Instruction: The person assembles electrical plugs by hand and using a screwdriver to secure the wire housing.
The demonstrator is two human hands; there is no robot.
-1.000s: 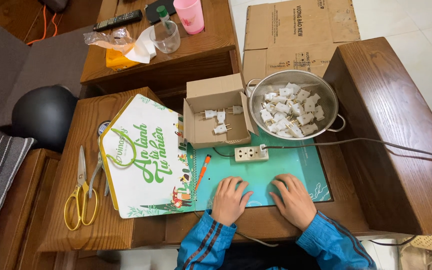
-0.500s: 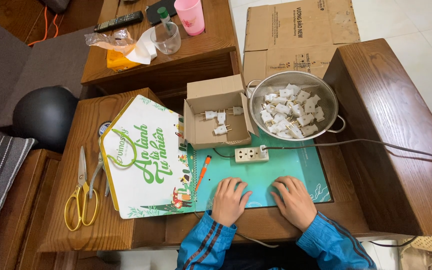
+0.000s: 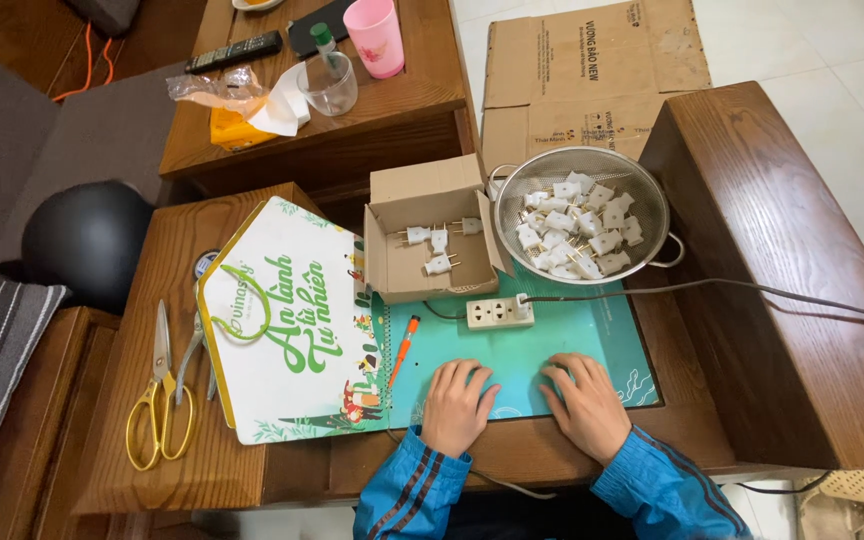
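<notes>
My left hand (image 3: 458,404) and my right hand (image 3: 585,403) lie flat, palms down, on a teal mat (image 3: 532,350) at the table's near edge, holding nothing. Just beyond them sits a white power strip (image 3: 498,312) with a grey cable (image 3: 712,287) running off to the right. A small orange screwdriver (image 3: 403,349) lies left of my left hand. Farther back, an open cardboard box (image 3: 430,235) holds a few white plugs (image 3: 439,241). A metal colander (image 3: 584,216) beside it is filled with several white plugs.
A white and green house-shaped paper bag (image 3: 282,320) lies flat at left. Yellow-handled scissors (image 3: 159,400) and pliers (image 3: 190,355) rest beside it. A pink cup (image 3: 375,37), a clear glass (image 3: 330,82) and a remote (image 3: 233,51) stand on the far table. A dark helmet (image 3: 87,240) sits left.
</notes>
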